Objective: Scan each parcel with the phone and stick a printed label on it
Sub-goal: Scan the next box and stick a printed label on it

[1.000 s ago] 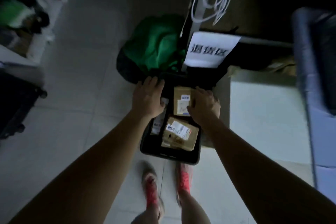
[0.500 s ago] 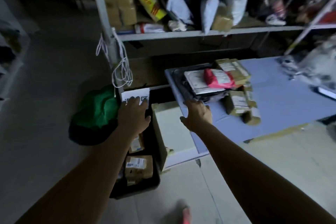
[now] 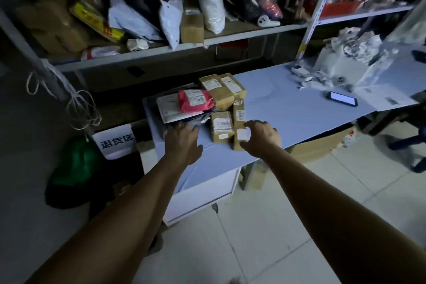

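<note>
**Right grip on a small box at the pile's corner**

The parcels point(image 3: 227, 90) sit clustered at the left end of the blue surface point(image 3: 288, 108): brown boxes and a red pouch point(image 3: 196, 100) on flat mailers point(image 3: 169, 108). My right grip point(image 3: 260, 138) curls fingers and thumb round the small box point(image 3: 242, 135) at the pile's near corner. My left grip point(image 3: 182, 143) is relaxed, fingers spread, at the mailers' near edge; I cannot tell whether it touches. The phone point(image 3: 341, 98) lies lit, well apart to the right, near paper scraps point(image 3: 348, 60).
</note>
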A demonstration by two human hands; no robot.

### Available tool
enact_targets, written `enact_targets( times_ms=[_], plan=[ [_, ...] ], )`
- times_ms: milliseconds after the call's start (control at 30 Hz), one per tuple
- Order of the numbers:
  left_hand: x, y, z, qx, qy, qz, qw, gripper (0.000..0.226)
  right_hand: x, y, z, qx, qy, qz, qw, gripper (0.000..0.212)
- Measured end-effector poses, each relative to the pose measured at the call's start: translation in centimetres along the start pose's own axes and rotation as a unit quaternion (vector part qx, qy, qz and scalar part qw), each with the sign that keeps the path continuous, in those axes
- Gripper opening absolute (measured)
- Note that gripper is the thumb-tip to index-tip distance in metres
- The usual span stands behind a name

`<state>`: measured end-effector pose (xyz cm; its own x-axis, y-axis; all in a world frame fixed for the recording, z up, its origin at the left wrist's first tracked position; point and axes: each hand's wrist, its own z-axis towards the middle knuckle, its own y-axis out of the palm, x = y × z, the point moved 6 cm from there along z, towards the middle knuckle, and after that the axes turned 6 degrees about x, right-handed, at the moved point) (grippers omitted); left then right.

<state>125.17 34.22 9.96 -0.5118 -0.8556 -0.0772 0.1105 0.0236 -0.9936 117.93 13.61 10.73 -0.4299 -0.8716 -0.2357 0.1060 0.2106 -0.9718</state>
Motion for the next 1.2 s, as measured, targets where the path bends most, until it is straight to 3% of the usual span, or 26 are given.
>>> enact_targets(
  times_ms=[267, 433, 567, 633, 867, 967, 1067, 1200],
  plan=[
    [10.2, 2.4, 7.7, -0.016, -0.040, -0.153, 0.987, 0.046, 11.1, 0.6, 6.9, -0.019, 0.054, 0.108, 0.992, 0.063],
    [13.2, 7.7, 13.9, -0.058, -0.096, -0.337, 0.935, 0.051, 14.0, 4.2, 12.9, -0.017, 0.105, 0.230, 0.967, 0.062],
    [14.4, 12.2, 18.5, -0.086, -0.136, -0.413, 0.896, 0.051, 14.7, 8.9, 17.2, -0.043, 0.156, 0.326, 0.931, 0.063],
    [14.3, 14.0, 20.2, -0.079, -0.157, -0.410, 0.895, 0.046, 14.4, 11.7, 19.0, -0.070, 0.173, 0.357, 0.915, 0.062],
    [14.5, 17.3, 24.2, -0.124, -0.166, -0.246, 0.947, 0.031, 11.4, 18.5, 22.2, -0.157, 0.194, 0.426, 0.869, 0.060],
    [14.3, 17.5, 24.9, -0.111, -0.202, -0.235, 0.944, 0.024, 11.2, 19.7, 22.6, -0.174, 0.196, 0.462, 0.847, 0.054],
    [14.4, 17.7, 24.8, -0.091, -0.230, -0.259, 0.934, 0.020, 12.1, 20.1, 23.0, -0.194, 0.208, 0.503, 0.816, 0.065],
    [16.1, 17.0, 24.4, -0.061, -0.244, -0.312, 0.916, 0.012, 14.5, 20.1, 23.7, -0.214, 0.188, 0.513, 0.809, 0.053]
  ],
)
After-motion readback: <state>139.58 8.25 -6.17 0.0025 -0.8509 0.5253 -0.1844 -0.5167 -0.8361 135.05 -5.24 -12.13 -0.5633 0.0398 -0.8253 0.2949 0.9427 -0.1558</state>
